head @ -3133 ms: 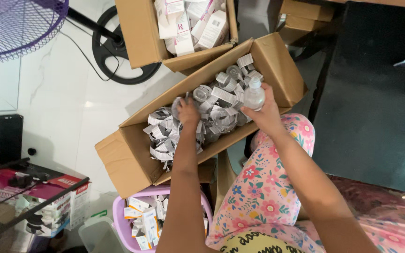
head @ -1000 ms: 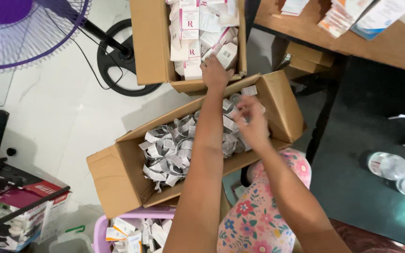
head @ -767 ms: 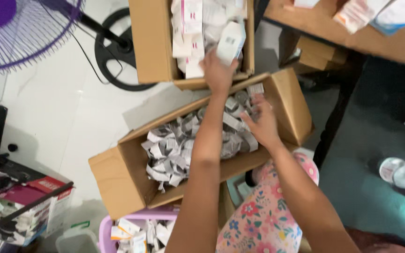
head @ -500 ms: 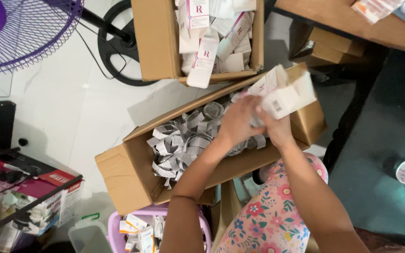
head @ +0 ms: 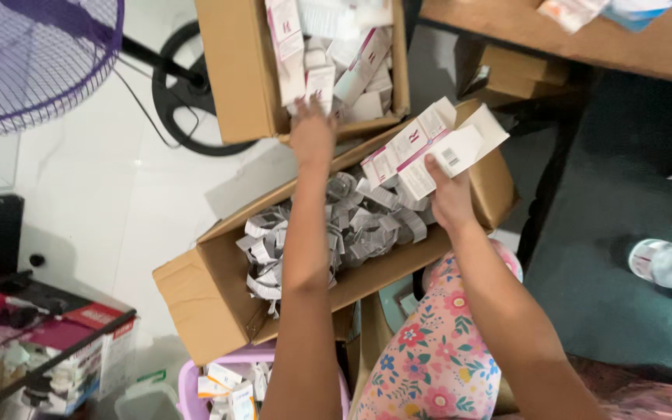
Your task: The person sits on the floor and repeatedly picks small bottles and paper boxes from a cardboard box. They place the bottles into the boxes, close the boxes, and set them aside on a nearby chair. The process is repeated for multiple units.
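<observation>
Overhead, right hand gripping carton

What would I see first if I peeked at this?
First, the right hand holding up a white and pink carton with its flap open, over a long cardboard box full of grey and white wrapped bottles. The left hand reaches into another cardboard box behind it, packed with similar cartons. A purple fan stands at the top left.

Home packing corner: product-filled cartons, fan
</observation>
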